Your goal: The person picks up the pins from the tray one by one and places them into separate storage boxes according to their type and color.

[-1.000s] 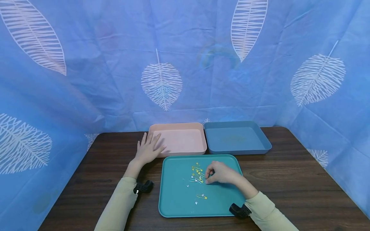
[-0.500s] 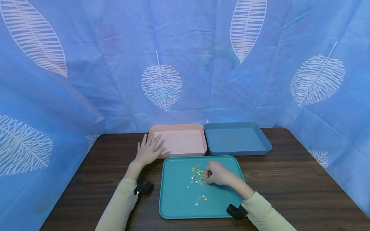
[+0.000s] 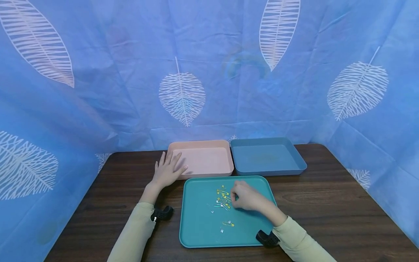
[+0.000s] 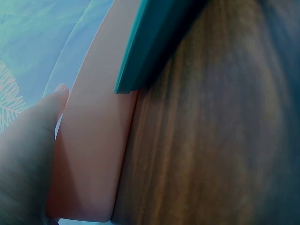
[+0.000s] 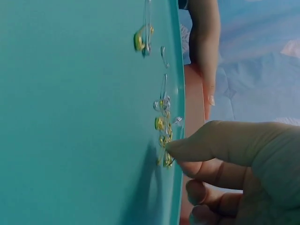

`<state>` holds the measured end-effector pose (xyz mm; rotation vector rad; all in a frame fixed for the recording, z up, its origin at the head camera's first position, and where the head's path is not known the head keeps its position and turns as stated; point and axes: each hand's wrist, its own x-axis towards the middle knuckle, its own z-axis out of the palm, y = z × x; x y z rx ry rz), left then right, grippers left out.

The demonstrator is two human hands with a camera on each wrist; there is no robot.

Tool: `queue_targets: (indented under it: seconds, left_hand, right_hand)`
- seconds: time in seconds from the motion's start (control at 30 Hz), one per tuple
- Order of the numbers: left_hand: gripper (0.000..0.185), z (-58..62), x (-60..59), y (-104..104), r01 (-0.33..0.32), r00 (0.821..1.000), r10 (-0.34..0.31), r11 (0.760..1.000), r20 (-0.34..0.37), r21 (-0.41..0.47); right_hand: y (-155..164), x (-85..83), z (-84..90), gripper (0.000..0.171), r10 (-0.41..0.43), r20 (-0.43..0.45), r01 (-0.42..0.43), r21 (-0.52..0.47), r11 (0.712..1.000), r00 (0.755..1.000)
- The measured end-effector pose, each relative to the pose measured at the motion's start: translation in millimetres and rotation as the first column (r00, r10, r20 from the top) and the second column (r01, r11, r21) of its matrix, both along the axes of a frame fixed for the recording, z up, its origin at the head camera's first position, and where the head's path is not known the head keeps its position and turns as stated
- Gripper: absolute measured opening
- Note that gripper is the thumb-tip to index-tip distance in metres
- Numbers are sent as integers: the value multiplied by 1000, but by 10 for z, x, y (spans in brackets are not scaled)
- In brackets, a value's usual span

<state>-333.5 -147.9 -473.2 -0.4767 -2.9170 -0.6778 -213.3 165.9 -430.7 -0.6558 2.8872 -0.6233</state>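
Observation:
A teal tray (image 3: 199, 233) lies at the front of the table with a small pile of yellow and silver safety pins (image 3: 222, 198) near its middle. My right hand (image 3: 234, 198) sits at the right edge of that pile with its fingers curled. In the right wrist view my thumb tip and curled fingers (image 5: 206, 145) pinch at the safety pins (image 5: 164, 140). Two more pins (image 3: 228, 223) lie apart nearer me. My left hand (image 3: 171, 164) rests flat, fingers straight, on the front left corner of the pink tray (image 3: 209, 160). That pink tray (image 4: 93, 154) shows beside my left thumb (image 4: 33, 136).
A blue tray (image 3: 266, 157) stands to the right of the pink one; both hold nothing I can see. The teal tray's corner (image 4: 154, 42) reaches the pink tray. Dark wooden table (image 3: 327, 203); blue leaf-print cloth walls (image 3: 209, 72) close in the back and sides.
My right hand has shifted slightly left and away from me, into the pile of pins. My left hand has stayed on the pink tray.

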Motion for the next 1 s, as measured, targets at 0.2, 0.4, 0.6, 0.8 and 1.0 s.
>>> queue_targets:
  seconds: [0.2,0.4,0.6,0.8,1.0]
  left_hand:
    - [74,13,8,5,-6,1000,5,1000,10,4]
    - [73,19,14,10,-6,1000,6,1000,14,1]
    - [73,22,15,3,-7,1000,7,1000,15,14]
    - [73,30,19,3,-7,1000,7,1000,15,10]
    - [72,32,23,11,-13,1000,13,1000,16,14]
  right_hand:
    - [-36,-9,39,28,-4,-107,13,77,997,994]
    - [-47,-68,62,28,14,-163,3,104,995,986]
    - [-54,-167,120,26,24,-196,-6,88,996,980]
    - [-56,-283,207,26,20,-219,-5,69,998,975]
    - [-4,-400,256,24,18,-228,-10,38,999,973]
